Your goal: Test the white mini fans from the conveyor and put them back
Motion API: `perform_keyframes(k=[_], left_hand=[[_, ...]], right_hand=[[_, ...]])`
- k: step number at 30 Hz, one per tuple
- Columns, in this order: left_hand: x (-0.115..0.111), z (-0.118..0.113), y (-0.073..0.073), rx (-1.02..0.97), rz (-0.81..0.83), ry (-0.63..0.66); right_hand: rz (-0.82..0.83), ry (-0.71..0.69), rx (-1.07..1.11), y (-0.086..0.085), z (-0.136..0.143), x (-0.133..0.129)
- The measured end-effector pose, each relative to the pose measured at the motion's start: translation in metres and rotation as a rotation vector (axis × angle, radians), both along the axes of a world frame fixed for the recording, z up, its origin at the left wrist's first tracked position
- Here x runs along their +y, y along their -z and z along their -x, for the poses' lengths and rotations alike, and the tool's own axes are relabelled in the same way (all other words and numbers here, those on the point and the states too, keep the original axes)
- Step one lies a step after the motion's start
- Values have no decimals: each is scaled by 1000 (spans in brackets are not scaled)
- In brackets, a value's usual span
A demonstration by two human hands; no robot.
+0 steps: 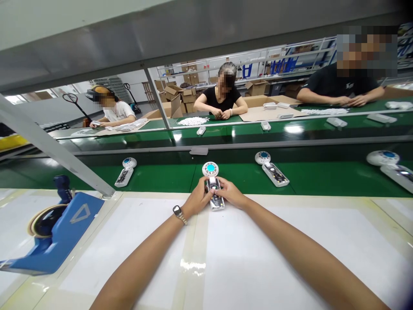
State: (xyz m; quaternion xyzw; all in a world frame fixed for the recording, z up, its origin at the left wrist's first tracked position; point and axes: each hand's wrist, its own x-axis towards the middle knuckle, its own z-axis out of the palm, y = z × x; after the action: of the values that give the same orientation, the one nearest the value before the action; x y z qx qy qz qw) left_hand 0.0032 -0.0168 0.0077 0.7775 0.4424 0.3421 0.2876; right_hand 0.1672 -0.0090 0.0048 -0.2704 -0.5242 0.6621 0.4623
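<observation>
Both my hands hold a white handheld device with a round head (210,168) and an opened body (217,203) that shows dark inner parts. It lies where the green conveyor belt (167,176) meets the white worktable (245,254). My left hand (197,198) grips the body from the left, its thumb over the inner parts. From the right, my right hand (231,193) closes on the same body, thumb also on top. My fingertips partly cover the insides. A similar device (275,174) rests on the belt to the right, and another device (124,175) to the left.
A blue tape dispenser (72,232) stands on the table at left, beside a slanted white post (64,142). One more device (395,170) sits at far right. Across the line, several people work near white parts (193,121). A grey shelf (180,34) crosses overhead.
</observation>
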Motion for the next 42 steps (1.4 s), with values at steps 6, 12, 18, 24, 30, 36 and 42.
perform_keyframes(k=[6,12,18,24,30,36,42], left_hand=[[-1,-1,-3,45,-31,-7],[0,-1,-3,77,-46,-9],[0,-1,-4,105,-48,-10],[1,-1,-4,120,-37,-21],[2,0,-2,98,-30,-24],[3,0,-1,87,-28,-21],[4,1,-1,101,-27,-29]], right_hand=[[-7,-23,21,2,0,1],[-3,-14,-9,3,1,2],[-16,-34,-3,5,-1,4],[-16,-60,-10,10,-3,7],[-33,-89,-4,12,-2,7],[-53,-80,-28,10,-2,6],[-51,-60,-41,10,-1,6]])
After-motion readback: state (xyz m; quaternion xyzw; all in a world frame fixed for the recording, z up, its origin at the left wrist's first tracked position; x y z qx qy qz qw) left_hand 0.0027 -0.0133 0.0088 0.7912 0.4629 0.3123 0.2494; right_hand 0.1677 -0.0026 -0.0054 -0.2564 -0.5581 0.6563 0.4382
